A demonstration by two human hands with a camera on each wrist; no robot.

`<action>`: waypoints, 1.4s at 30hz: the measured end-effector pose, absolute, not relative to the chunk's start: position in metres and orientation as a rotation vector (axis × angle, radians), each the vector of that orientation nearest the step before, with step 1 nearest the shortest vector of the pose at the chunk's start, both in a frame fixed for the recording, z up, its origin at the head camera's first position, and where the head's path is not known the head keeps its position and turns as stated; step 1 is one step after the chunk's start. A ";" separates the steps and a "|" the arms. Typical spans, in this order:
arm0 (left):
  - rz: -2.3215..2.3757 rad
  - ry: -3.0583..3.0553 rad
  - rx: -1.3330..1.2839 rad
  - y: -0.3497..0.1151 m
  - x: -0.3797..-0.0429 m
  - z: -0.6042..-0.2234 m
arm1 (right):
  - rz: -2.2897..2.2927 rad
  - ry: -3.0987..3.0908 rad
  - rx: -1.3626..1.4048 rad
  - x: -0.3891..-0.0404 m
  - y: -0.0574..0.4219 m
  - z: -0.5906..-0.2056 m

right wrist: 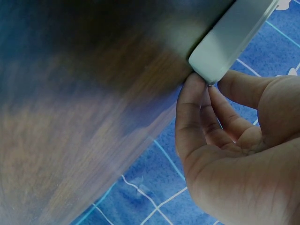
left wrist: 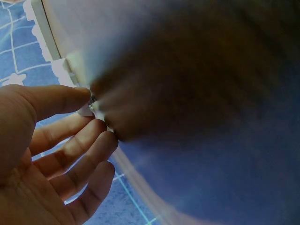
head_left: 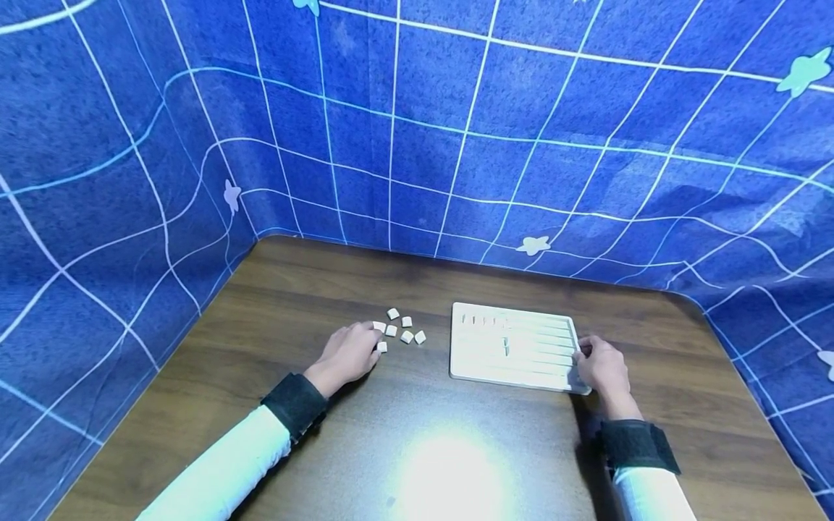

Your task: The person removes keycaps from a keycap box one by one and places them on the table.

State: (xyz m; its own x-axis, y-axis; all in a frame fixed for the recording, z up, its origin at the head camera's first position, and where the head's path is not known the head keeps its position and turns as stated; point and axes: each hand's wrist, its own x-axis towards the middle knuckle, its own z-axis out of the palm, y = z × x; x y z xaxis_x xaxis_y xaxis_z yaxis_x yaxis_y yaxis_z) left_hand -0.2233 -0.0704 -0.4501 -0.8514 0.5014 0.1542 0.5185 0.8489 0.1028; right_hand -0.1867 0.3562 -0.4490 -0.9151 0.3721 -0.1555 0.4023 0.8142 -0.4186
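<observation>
At the pile of small white tiles [head_left: 407,337], my left hand [head_left: 352,351] reaches down with its fingertips. In the left wrist view, the thumb and fingers of my left hand [left wrist: 70,136] close about a small white tile [left wrist: 86,111], mostly hidden. To the right lies a white ridged tray [head_left: 478,362]. Several thin upright pieces [head_left: 483,320] stand along its far row, and another piece [head_left: 505,346] stands near its middle. My right hand [head_left: 602,365] grips the tray's right edge. In the right wrist view, its thumb and fingers pinch a rounded corner of the tray [right wrist: 220,54].
The brown wooden table [head_left: 313,282] carries the tiles and tray. A blue curtain [head_left: 423,145] with a grid pattern and stars hangs along its back and sides. A bright glare [head_left: 452,477] shows on the table's near part.
</observation>
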 end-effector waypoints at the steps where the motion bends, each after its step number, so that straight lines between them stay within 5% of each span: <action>1: -0.213 -2.898 -0.807 -0.071 -0.224 -0.450 | -0.696 2.927 0.628 -0.187 0.356 -0.449; 18: -0.292 -2.841 -0.821 -0.051 -0.221 -0.440 | -0.674 2.949 0.634 -0.188 0.356 -0.449; 42: -0.143 -2.741 -1.158 0.078 -0.221 -0.416 | -0.661 2.943 0.652 -0.187 0.354 -0.450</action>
